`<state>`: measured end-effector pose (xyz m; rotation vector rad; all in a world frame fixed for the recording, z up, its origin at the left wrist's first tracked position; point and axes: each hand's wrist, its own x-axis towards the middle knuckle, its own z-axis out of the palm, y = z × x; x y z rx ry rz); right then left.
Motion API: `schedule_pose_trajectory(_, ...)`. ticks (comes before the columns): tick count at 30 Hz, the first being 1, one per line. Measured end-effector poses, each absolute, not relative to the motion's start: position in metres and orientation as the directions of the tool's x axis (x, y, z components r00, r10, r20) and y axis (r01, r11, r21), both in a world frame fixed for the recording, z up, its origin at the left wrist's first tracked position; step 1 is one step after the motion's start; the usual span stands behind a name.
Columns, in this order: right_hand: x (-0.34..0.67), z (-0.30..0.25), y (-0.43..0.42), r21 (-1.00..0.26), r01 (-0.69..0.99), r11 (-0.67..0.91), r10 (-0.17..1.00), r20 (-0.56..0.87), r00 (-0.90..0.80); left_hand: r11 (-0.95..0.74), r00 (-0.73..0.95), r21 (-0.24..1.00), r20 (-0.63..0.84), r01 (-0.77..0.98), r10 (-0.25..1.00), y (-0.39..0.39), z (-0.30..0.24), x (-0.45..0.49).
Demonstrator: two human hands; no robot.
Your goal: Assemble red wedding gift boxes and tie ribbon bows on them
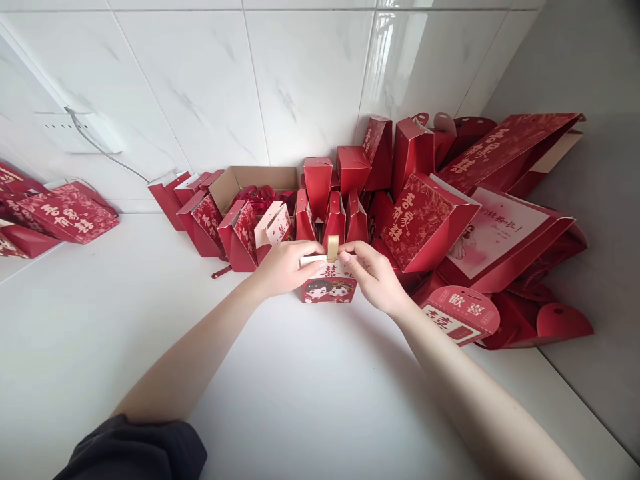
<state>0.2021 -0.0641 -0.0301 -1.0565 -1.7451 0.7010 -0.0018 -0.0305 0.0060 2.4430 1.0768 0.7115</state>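
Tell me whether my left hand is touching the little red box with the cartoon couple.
Touching. The head view shows the left hand lying over the top left of the little red box, with no gap between them.

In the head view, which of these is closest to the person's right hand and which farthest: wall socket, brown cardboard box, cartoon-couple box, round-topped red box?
From the right hand:
1. cartoon-couple box: touched by it, just left.
2. round-topped red box: to its right.
3. brown cardboard box: behind, to the left.
4. wall socket: far left, on the wall.
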Motion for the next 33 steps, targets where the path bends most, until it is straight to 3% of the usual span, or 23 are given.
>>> schedule_pose_trajectory(11,0.199,-0.03,-0.068,-0.672,0.495,0.55,0.826,0.523,-0.208,-0.567,0.54,0.603,0.252,0.561,0.803,-0.032,0.003,0.0)
schedule_pose_trajectory(16,0.197,-0.028,-0.069,-0.675,0.499,0.543,0.831,0.517,-0.204,-0.568,0.546,0.601,0.245,0.562,0.801,-0.031,0.007,-0.002)
schedule_pose_trajectory(20,0.199,-0.026,-0.069,-0.718,0.422,0.554,0.83,0.513,-0.217,-0.546,0.562,0.62,0.196,0.564,0.803,-0.032,0.014,-0.006)
schedule_pose_trajectory(27,0.197,-0.019,-0.074,-0.694,0.256,0.673,0.739,0.623,-0.256,-0.415,0.581,0.849,0.167,0.326,0.797,-0.035,0.006,0.003)
schedule_pose_trajectory(33,0.196,-0.021,-0.072,-0.821,0.118,0.558,0.818,0.521,-0.241,-0.41,0.517,0.854,0.205,0.321,0.831,-0.035,-0.009,0.011)
